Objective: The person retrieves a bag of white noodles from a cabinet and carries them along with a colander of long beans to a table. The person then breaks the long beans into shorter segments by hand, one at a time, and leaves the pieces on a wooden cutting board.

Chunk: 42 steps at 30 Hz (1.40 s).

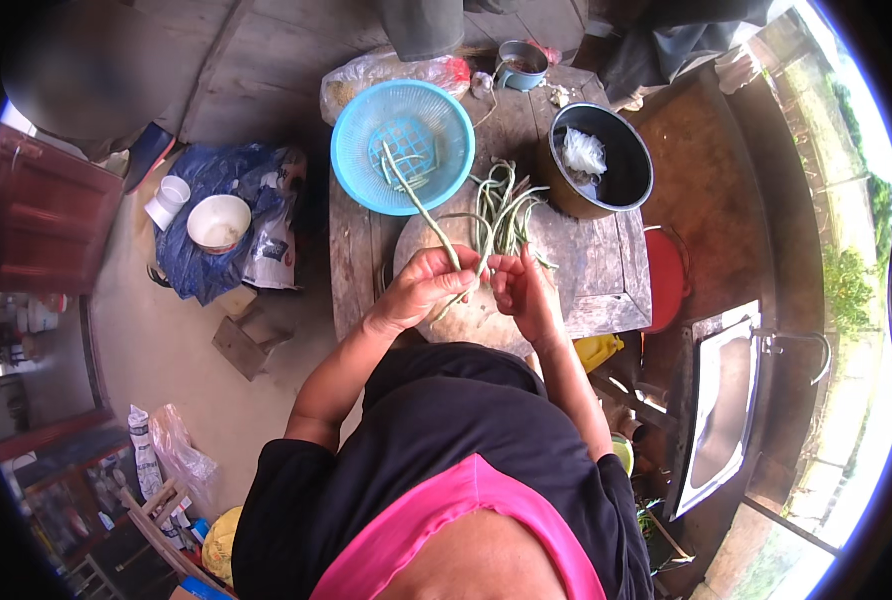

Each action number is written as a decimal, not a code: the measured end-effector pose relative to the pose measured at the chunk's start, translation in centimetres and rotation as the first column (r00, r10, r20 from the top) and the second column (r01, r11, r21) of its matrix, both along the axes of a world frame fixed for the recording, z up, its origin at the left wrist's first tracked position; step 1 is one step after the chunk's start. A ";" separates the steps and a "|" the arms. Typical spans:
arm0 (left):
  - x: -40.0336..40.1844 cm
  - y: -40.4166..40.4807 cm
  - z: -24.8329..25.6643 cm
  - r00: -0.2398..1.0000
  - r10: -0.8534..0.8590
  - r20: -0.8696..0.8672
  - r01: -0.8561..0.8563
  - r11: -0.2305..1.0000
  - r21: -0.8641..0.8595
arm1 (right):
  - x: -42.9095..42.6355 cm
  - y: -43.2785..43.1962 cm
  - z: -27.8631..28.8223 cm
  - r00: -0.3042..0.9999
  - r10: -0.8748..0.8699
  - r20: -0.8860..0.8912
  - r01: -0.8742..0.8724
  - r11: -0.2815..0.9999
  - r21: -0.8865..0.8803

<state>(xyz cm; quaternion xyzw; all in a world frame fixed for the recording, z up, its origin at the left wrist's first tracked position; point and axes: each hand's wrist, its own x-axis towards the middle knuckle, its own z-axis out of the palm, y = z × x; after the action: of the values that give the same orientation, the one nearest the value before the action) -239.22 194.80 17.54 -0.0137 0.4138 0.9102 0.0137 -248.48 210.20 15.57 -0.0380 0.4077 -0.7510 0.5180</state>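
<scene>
My left hand (432,285) is closed around long green beans (421,201); one of them reaches up over the rim of the blue plastic colander (343,176). Close beside it, my right hand (522,291) has its fingertips near the beans at the left fingers; whether it pinches one is unclear. Beyond both hands a heap of long beans (507,217) lies on the round wooden board (453,330). Several short bean pieces (413,180) rest inside the colander. At the right stands a dark metal pot (632,169) with a white, crumpled translucent thing (584,152) in it.
On the wooden table (611,300), a small metal cup (522,79), garlic (482,84) and a clear plastic bag (393,71) sit at the far side. A red bucket (662,281) and a sink (720,420) are to the right. Left are a white bowl (218,223) and a low wooden stool (242,347).
</scene>
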 end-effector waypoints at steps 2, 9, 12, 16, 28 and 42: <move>0.2 -0.1 0.4 0.989 -0.144 -0.020 0.143 0.989 -0.042 | -0.1 -0.2 1.3 0.987 0.137 0.087 -0.133 0.990 -0.054; 0.1 0.0 -5.1 0.994 0.095 0.050 -0.072 0.935 -0.348 | 0.0 -1.3 1.9 0.932 -0.154 -0.327 0.156 0.988 -0.020; 0.2 -0.4 -6.8 0.813 0.581 0.029 -0.546 0.779 -0.308 | -0.6 -1.5 2.1 0.772 -0.107 -0.626 0.219 0.970 0.105; 1.4 0.1 -4.4 0.831 0.555 0.041 -0.547 0.828 -0.124 | -1.4 -2.4 2.6 0.747 -0.091 -0.658 0.223 0.968 0.119; -2.9 1.1 -1.2 0.893 0.329 0.307 -0.431 0.821 0.373 | -1.0 -1.5 5.8 0.463 0.033 -0.886 0.032 0.998 0.054; -0.7 0.2 0.9 0.810 0.581 0.083 -0.585 0.810 0.037 | -1.5 3.6 3.4 0.975 -0.173 -0.140 0.182 0.982 0.053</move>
<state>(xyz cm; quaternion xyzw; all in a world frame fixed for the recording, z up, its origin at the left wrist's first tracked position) -239.95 194.96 18.45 -0.1703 0.3611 0.8816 -0.2517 -249.93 213.80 18.94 -0.0348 0.4679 -0.7763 0.4210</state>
